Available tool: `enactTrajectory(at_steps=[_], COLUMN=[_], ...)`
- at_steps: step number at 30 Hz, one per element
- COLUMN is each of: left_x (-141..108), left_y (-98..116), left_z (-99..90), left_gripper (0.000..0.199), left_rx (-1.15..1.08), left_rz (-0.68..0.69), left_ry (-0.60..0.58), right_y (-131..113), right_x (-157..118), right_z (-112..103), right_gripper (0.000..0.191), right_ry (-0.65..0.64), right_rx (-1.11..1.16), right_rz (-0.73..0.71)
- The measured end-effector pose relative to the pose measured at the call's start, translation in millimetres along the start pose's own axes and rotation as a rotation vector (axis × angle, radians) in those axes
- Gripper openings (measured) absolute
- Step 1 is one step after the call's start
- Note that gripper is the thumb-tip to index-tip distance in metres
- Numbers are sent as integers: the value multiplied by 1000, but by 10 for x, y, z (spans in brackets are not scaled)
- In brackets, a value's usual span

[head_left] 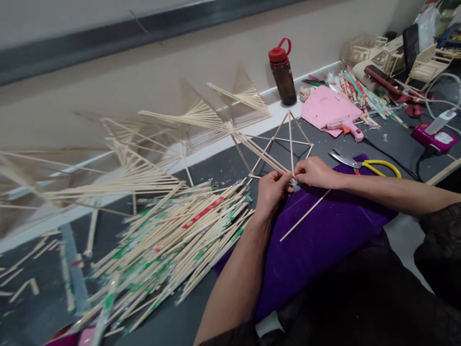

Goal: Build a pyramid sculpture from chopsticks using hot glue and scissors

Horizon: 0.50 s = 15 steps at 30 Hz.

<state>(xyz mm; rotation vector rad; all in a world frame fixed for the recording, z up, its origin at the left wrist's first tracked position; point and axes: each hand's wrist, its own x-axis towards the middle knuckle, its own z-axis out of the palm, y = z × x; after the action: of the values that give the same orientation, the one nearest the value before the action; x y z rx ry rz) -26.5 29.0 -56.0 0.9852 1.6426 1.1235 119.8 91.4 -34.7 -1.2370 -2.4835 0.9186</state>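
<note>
A long stick structure (187, 117) of thin wooden sticks, fanned into twisted, stepped rows, stretches from the left to my hands. At its near end, a triangular frame of sticks (291, 140) rises to a point. My left hand (271, 191) is closed, thumb and fingers pinching the near corner where several stick ends meet. Right beside it, my right hand (315, 173) pinches the same corner from the other side. Fingers partly hide the joint. Below my right hand, a single loose stick (305, 215) lies across a purple cloth (309, 259).
A heap of chopsticks (187, 226), many in wrappers, lies to the left. Yellow-handled scissors (378, 166), a pink glue gun (345, 126) on a pink sheet (320, 106), and a purple device (434, 138) with cords sit right. A red-capped bottle (283, 74) stands by the wall.
</note>
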Motion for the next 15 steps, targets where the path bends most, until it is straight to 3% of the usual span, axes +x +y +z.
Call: enactTrajectory(at_steps=[15], left_x=[15], left_y=[-23], left_z=[16], left_gripper=[27], left_rx=[-16], left_rz=[26], left_ry=[7], right_y=[69], right_x=[16], right_z=[151], right_gripper=[20], right_ry=[120], right_rx=[10], right_rz=[59])
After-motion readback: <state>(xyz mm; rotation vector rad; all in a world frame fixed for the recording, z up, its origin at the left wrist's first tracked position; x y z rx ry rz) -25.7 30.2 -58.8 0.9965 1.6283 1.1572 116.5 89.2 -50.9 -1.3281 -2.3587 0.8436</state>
